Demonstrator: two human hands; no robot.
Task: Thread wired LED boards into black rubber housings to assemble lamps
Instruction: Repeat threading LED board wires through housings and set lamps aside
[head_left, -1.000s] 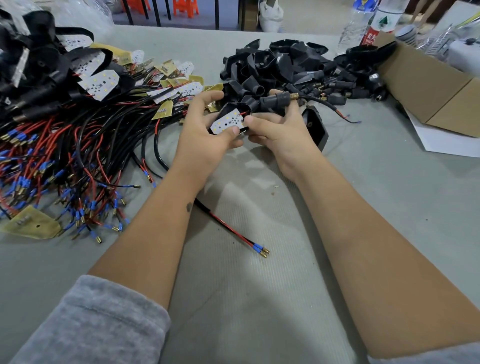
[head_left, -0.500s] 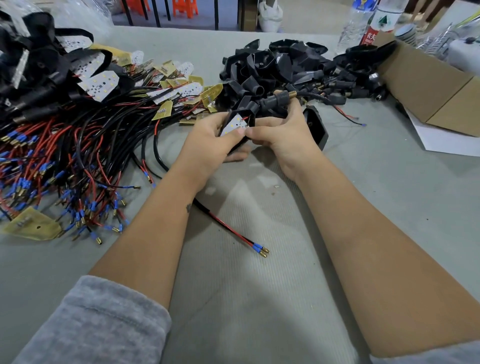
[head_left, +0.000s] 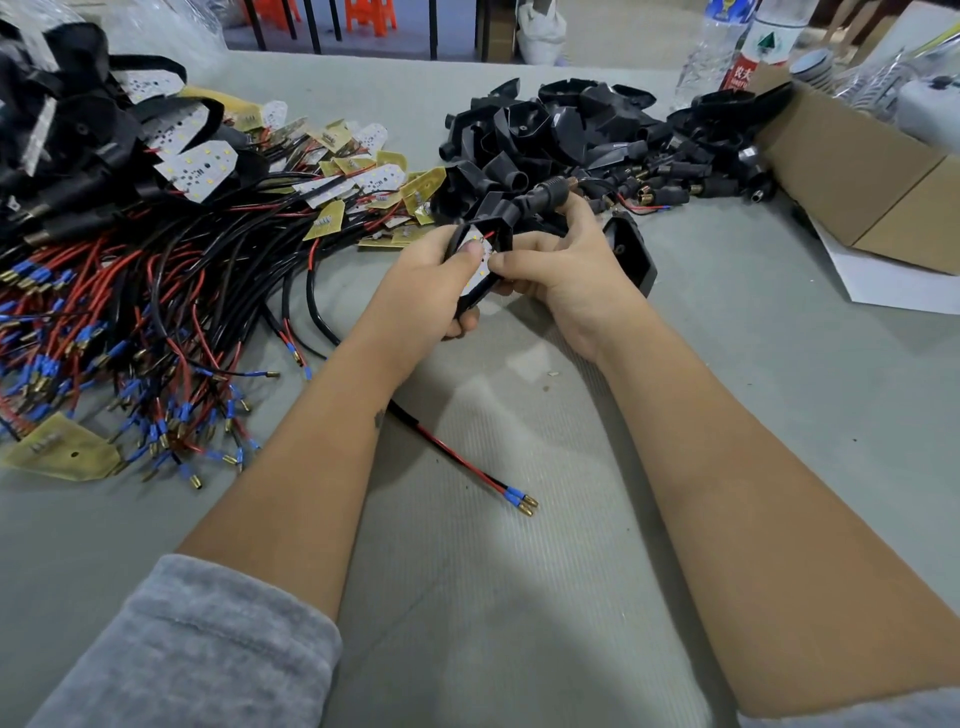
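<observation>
Now tilted edge-on versus a second ago: LED board (head_left: 480, 257) mostly swallowed by the black rubber housing (head_left: 493, 218), only a sliver of white face showing between the thumbs, where before lay flat and fully visible. Held above the counter (head_left: 519, 597), centre, just near of the heap of empty housings (head_left: 571, 130). Left hand (head_left: 426, 286) curled round the lower end of the housing, thumb pressing on the board. Right hand (head_left: 566, 260) gripping the housing from the right, index finger hooked up against the neck near the brass tip. Lead (head_left: 467, 462) already through, trailing near-right under the left forearm to blue-sleeved terminals. Looks like seating step nearly done; board probably needs a final push flat into the cup. Cannot tell whether fully seated. Wired boards pile (head_left: 156, 286) left, plenty remaining. Risk: pinching the red wire at the board edge.
</observation>
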